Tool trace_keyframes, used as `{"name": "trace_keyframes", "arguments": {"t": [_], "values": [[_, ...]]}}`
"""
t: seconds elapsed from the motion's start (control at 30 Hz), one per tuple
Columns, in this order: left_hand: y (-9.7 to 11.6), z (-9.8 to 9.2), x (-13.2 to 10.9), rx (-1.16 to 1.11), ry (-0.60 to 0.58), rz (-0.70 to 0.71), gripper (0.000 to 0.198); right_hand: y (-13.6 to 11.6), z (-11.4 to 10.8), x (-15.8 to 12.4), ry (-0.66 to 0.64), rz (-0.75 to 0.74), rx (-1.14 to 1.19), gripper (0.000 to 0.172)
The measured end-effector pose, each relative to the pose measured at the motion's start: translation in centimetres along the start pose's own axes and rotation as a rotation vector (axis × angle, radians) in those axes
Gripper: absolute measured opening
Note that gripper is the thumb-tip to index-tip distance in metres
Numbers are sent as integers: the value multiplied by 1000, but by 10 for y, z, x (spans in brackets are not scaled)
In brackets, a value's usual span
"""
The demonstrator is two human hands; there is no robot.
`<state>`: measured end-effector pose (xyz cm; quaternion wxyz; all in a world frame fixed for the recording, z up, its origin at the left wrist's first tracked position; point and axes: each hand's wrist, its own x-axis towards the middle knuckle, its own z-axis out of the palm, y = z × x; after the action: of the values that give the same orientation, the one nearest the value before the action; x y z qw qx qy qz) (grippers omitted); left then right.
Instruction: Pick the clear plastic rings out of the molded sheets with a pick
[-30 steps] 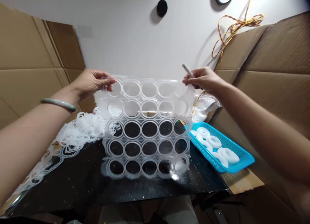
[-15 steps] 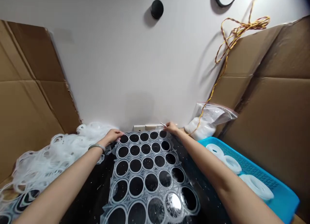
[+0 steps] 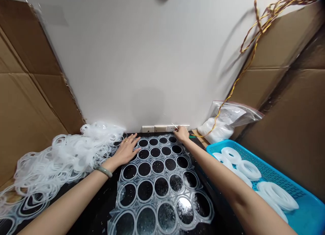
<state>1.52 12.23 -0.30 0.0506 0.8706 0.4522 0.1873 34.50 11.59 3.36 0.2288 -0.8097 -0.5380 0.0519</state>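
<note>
A translucent plastic sheet (image 3: 162,187) full of round holes lies flat on the black table (image 3: 101,201). My left hand (image 3: 127,150) rests open with fingers spread flat on the sheet's far left corner; a pale green bangle is on that wrist. My right hand (image 3: 181,133) is closed at the sheet's far right corner and pinches a thin white stick-like tool that points up toward the wall.
A heap of translucent cut-out sheets and rings (image 3: 58,160) lies at the left. At the right stands a blue tray (image 3: 269,170) holding white rings (image 3: 250,169). A plastic bag (image 3: 225,121) and a yellow twisted cord (image 3: 254,42) sit by the wall. Cardboard panels (image 3: 291,92) close both sides.
The sheet, held upright a second ago, now lies flat on the table. My left hand has opened and spread flat on its far left corner. My right hand stays at the far right corner.
</note>
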Motion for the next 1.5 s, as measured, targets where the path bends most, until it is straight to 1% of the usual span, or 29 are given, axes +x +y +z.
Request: {"name": "trace_keyframes", "arguments": {"t": [0.03,0.1,0.13,0.2,0.23,0.33,0.4,0.47,0.5,0.53,0.6,0.63,0.67,0.7,0.77,0.83,0.9,0.97,1.0,1.03,1.07,1.13,1.17,1.23,1.3,1.4,1.43,1.5], "values": [[4,4,-6,20,-49,41,61,-2,0,-8,18,-39,-8,28],[11,10,-15,51,-117,73,65,-2,3,-26,10,-173,-58,34],[13,12,-18,57,-124,62,65,-1,6,-36,-9,-254,-102,36],[17,10,-23,54,-93,24,64,5,12,-53,-45,-373,-206,38],[18,7,-26,56,-66,-1,63,9,14,-60,-52,-390,-250,38],[20,-13,-43,71,43,-115,52,16,10,-72,-36,-310,-294,37],[22,-28,-64,78,90,-190,41,12,2,-77,2,-288,-266,34],[26,-42,-88,66,88,-215,35,1,-6,-87,35,-315,-207,30],[28,-47,-101,41,70,-181,33,-8,-8,-95,43,-344,-172,28],[32,-51,-112,-1,38,-108,30,-16,-9,-104,36,-381,-137,27],[39,-55,-132,-112,-49,81,22,-32,-6,-126,4,-479,-73,27],[41,-56,-138,-161,-91,153,20,-38,-2,-137,-18,-541,-51,27],[43,-57,-144,-198,-127,194,17,-41,2,-147,-38,-603,-40,27],[42,-58,-147,-219,-152,201,15,-42,8,-157,-58,-658,-39,26],[35,-60,-151,-246,-166,178,15,-36,18,-169,-83,-721,-45,23],[23,-64,-153,-256,-158,155,16,-25,24,-174,-87,-710,-34,22],[10,-70,-157,-234,-146,142,15,-15,26,-172,-80,-653,26,21],[3,-77,-162,-177,-149,136,11,-8,22,-167,-75,-603,149,17],[3,-81,-165,-146,-143,133,8,-6,18,-165,-73,-591,230,17],[5,-84,-168,-119,-127,130,8,-6,14,-164,-74,-587,315,20],[11,-86,-172,-96,-107,131,13,-7,9,-164,-78,-585,401,24],[28,-86,-181,-68,-87,162,36,-12,1,-167,-115,-572,557,32],[38,-84,-186,-55,-109,193,48,-15,-2,-170,-144,-557,625,35],[58,-76,-196,-18,-202,271,62,-19,-5,-177,-234,-512,749,39],[72,-66,-206,26,-249,333,66,-21,-5,-185,-371,-454,857,45],[80,-53,-218,87,-223,322,65,-18,-2,-195,-568,-363,966,50],[81,-51,-222,104,-213,299,64,-15,-1,-197,-599,-336,981,50],[84,-50,-229,127,-209,264,64,-9,1,-200,-610,-287,1002,47]]}}
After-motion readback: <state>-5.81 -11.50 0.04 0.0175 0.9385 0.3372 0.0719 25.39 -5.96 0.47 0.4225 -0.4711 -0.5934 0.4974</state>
